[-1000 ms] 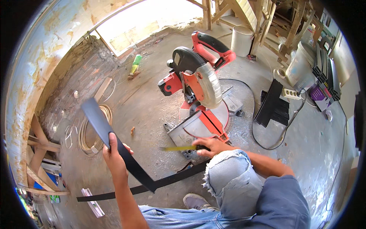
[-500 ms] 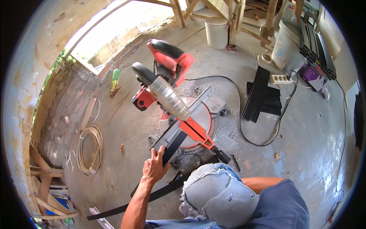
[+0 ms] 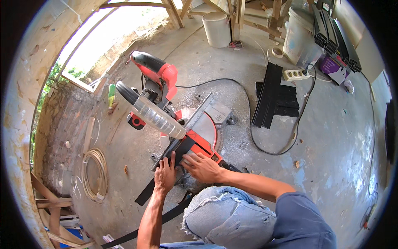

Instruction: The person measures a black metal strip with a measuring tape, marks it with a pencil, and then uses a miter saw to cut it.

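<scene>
A red and black mitre saw (image 3: 169,83) stands on the floor in front of me, its head raised and its clear blade guard (image 3: 159,118) over the round table. Across the saw's near left side lies a flat black strip (image 3: 180,152), its far end close to the red slot plate. My left hand (image 3: 165,176) grips this strip, fingers over it against the fence and thumb on the near side. My right hand (image 3: 202,167) is closed on the strip's near edge, by the slot plate; its thumb is partly hidden. My knee in torn jeans (image 3: 228,218) fills the lower middle.
Another long black strip (image 3: 170,214) lies on the floor beside my leg. To the right are stacked black pieces (image 3: 271,95), a power strip (image 3: 295,74) and a looping black cable (image 3: 251,124). Coiled hose (image 3: 86,174) lies left. Buckets (image 3: 217,30) stand at the back.
My right hand, hidden behind my knee before, has come across to the black strip. My left hand stays on the strip, which now shows its broad face. The view has shifted slightly.
</scene>
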Tool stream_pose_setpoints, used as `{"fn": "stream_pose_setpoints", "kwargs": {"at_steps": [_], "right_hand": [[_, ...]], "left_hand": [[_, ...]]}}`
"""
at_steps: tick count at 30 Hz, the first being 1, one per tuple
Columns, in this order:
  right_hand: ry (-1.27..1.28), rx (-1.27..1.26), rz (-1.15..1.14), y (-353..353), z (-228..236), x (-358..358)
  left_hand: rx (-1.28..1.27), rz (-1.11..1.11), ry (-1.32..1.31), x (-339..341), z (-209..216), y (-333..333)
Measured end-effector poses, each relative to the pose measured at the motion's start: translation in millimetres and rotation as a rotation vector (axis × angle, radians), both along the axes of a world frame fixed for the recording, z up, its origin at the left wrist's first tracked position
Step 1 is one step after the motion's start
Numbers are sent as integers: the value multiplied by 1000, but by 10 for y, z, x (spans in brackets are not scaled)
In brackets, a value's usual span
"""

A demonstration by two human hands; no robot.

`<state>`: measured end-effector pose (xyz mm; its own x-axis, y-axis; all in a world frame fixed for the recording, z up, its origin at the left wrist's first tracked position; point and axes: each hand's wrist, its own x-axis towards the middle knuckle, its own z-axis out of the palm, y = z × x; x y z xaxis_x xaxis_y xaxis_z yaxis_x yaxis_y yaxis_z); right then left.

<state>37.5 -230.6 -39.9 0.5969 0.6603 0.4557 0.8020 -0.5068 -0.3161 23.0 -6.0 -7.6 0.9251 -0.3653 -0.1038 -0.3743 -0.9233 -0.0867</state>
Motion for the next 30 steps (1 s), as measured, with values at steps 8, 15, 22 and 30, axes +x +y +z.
{"fn": "stream_pose_setpoints", "kwargs": {"at_steps": [8, 15, 22, 30], "right_hand": [[28, 23, -46, 188, -269, 122], [23, 15, -45, 83, -252, 157], [-374, 767, 6, -299, 1816, 650], [209, -71, -401, 138, 3535, 1859]], "left_hand": [[146, -37, -118, -77, -108, 28], [167, -63, -195, -28, -213, 21], [17, 97, -96, -37, -268, -86], [-244, 233, -240, 65, -350, -289]]}}
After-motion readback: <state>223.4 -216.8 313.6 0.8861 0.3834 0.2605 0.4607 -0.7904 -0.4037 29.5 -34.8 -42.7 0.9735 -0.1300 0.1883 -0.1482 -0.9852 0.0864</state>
